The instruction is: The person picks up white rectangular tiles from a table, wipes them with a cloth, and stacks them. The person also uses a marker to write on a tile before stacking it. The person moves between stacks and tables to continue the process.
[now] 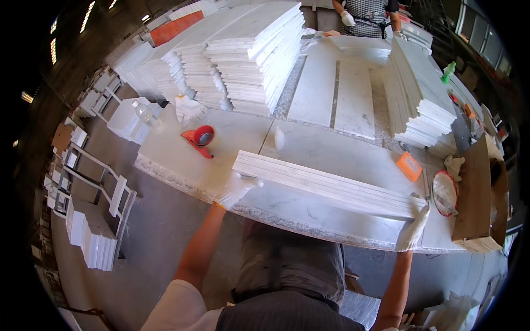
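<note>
A bundle of several long white marble slabs (pixel 326 185) lies across the near part of the work table, its layered edges facing up. My left hand (pixel 238 188), in a white knit glove, grips it near the left end. At the right end, my right hand (pixel 413 230), gloved too, is closed on the slabs' corner; some fingers are hidden. Beyond the left hand lie a red tape dispenser (pixel 200 139) and a loose white glove (pixel 189 110). An orange box (pixel 409 166) and a white bowl with a red rim (pixel 445 193), a tool in it, are near the right hand.
Tall marble stacks stand at the far left (pixel 254 60) and right (pixel 417 94). A cardboard box (pixel 481 193) sits on the right. A clear bottle (pixel 143 112) stands at left, above a metal rack (pixel 102 193). A person in a checked apron (pixel 364 19) stands across the table.
</note>
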The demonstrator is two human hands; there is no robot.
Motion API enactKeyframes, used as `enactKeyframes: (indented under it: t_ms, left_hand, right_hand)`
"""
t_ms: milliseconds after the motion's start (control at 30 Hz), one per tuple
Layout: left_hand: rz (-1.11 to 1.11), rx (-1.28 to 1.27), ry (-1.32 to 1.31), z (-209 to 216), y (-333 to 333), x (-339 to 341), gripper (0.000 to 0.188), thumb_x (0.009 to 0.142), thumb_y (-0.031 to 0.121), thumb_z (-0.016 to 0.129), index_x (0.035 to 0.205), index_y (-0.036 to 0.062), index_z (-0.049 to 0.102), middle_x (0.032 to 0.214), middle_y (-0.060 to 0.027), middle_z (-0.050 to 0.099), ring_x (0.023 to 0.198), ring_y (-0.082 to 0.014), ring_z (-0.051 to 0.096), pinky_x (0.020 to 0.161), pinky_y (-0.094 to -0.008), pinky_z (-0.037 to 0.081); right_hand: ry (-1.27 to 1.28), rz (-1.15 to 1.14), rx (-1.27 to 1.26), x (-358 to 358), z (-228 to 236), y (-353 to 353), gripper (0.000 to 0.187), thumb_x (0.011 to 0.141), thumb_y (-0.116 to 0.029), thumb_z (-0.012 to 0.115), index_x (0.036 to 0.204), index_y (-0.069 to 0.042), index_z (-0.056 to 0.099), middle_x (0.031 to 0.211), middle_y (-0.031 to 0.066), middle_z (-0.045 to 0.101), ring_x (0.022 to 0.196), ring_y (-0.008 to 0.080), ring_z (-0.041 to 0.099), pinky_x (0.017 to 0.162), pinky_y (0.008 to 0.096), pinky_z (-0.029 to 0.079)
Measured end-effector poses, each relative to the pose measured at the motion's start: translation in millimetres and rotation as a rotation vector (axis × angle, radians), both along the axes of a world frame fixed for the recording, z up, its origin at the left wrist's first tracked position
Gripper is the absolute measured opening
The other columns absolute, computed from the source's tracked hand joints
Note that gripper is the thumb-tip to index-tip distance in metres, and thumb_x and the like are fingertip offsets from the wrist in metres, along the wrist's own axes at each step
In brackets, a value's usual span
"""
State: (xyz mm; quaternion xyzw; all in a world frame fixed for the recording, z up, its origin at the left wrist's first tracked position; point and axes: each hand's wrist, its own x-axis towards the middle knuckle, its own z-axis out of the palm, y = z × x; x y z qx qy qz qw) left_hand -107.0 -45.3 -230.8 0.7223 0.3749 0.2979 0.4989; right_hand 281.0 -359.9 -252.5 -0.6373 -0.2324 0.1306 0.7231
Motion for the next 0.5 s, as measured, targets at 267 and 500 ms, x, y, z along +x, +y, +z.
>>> enactKeyframes:
  t_ms: [267,500]
  left_hand:
    - [0.010,-0.006,0.055,10,-4,11,0.046,0.070,0.000,0.074,0.114,-0.0014,0.060,0.106,-0.0080,0.068,0.098,-0.0181,0.064,0.088,-0.0331,0.051]
    - [-0.003,0.012,-0.102,-11,4,0,0.043,0.073,0.006,0.066,0.114,-0.0015,0.059,0.106,-0.0068,0.065,0.098,-0.0175,0.060,0.089,-0.0325,0.049]
  right_hand:
    - [-0.234,0.150,-0.123,21,-38,-29,0.065,0.090,-0.052,0.056,0.127,0.002,0.055,0.117,0.0091,0.061,0.107,0.0198,0.055,0.092,0.0347,0.043]
    - [-0.324,0.166,-0.211,13,-42,-2,0.051,0.079,-0.048,0.076,0.091,0.001,0.069,0.084,0.0017,0.068,0.082,0.0169,0.063,0.074,0.0330,0.051]
